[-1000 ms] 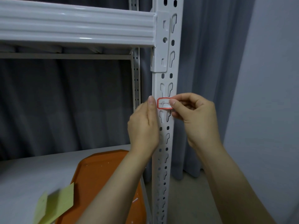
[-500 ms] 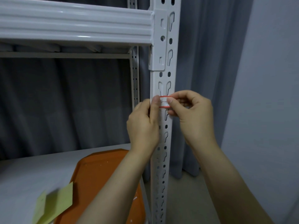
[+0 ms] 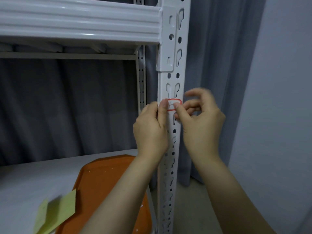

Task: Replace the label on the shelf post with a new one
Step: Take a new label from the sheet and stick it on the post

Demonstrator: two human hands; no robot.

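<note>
Right hand (image 3: 200, 125) dropped its pinch: fingers loose (blurred), thumb on label (image 3: 171, 106), which sits on shelf post (image 3: 173, 78) at 1 o'clock of left hand (image 3: 151, 130); left thumb pins it, grip unclear.

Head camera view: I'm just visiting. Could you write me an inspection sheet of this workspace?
Surface: white shelf board, partly covered by an orange tray.
Job's things: red-bordered label with handwriting, on the front of the white shelf post.
Clutter: yellow paper at the tray's left edge, blurred.
Hands: left hand thumb presses the label's left end, its fingers hidden behind the post; right hand thumb presses the right part, other fingers loose and blurred.
Cables: nothing seen.
Surroundings: white beam above, grey curtain behind, grey wall at right.
</note>
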